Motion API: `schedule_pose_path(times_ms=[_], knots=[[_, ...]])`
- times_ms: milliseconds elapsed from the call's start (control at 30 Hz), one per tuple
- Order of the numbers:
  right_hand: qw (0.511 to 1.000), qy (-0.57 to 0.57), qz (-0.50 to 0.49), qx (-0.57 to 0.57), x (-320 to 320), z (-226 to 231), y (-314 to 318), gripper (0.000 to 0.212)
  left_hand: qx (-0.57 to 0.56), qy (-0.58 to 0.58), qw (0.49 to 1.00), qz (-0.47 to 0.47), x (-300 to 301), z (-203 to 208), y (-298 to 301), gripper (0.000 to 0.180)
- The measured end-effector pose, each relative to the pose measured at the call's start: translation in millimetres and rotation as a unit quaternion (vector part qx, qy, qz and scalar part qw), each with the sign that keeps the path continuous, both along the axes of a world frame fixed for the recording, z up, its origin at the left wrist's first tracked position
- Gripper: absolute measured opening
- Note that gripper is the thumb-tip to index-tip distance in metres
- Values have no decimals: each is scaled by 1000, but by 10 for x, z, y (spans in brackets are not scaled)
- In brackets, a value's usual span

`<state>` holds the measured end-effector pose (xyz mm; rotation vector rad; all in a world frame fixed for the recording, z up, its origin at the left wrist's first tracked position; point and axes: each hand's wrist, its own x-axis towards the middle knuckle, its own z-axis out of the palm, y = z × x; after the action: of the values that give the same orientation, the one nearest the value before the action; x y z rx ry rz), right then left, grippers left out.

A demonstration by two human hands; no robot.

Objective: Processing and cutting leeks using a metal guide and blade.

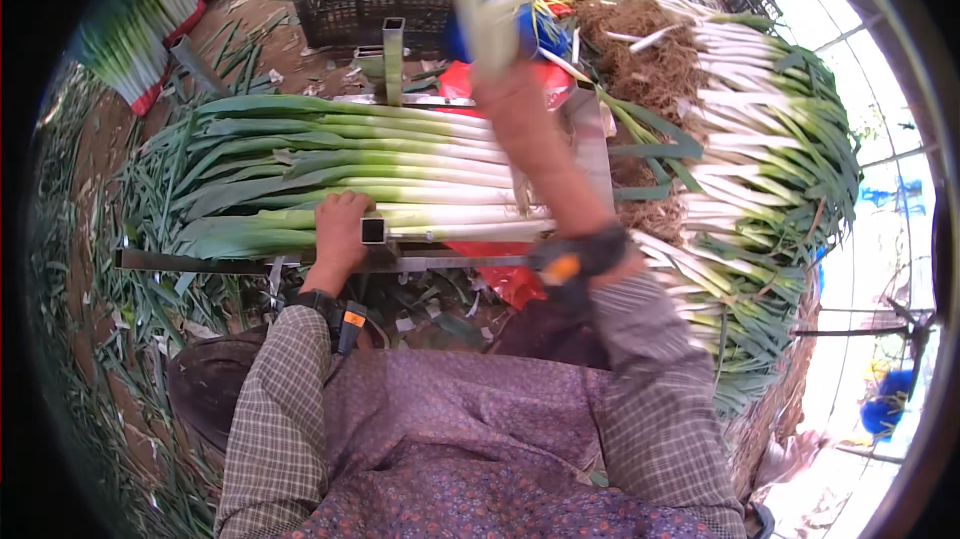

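Note:
A row of trimmed leeks (400, 154) lies side by side in a metal frame (440, 263), green leaves to the left and white shanks to the right. My left hand (341, 224) rests on the nearest leeks beside a square metal post, its fingers bent over them. Raised beyond the frame's right end, my right hand (505, 89) is smeared by motion. It grips a pale leek (490, 34), also blurred, and a long light-green leaf stretches from it to the right.
On the right lies a large pile of untrimmed leeks (745, 159) with brown roots. A dark plastic crate (370, 4) stands behind the frame. Bundled leeks with red wrapping (148, 94) stand at far left. Cut leaves (150, 339) litter the ground; red plastic (515, 286) shows beneath the frame.

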<state>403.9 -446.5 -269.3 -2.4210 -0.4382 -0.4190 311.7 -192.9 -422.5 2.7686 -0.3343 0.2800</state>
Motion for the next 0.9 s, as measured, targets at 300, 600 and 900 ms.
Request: schedule_pose_path(times_ms=[300,600,900], knots=[[945,101,193,-244,-292,-1277,423,60,-64,30,997,13,20,39,-118,17],[938,144,227,-217,-140,-1401,-379,59,-194,-136,972,5,412,292,-46,14],[904,173,187,-344,-78,-1442,-912,69,32,102,994,-22,490,218,-69,39]])
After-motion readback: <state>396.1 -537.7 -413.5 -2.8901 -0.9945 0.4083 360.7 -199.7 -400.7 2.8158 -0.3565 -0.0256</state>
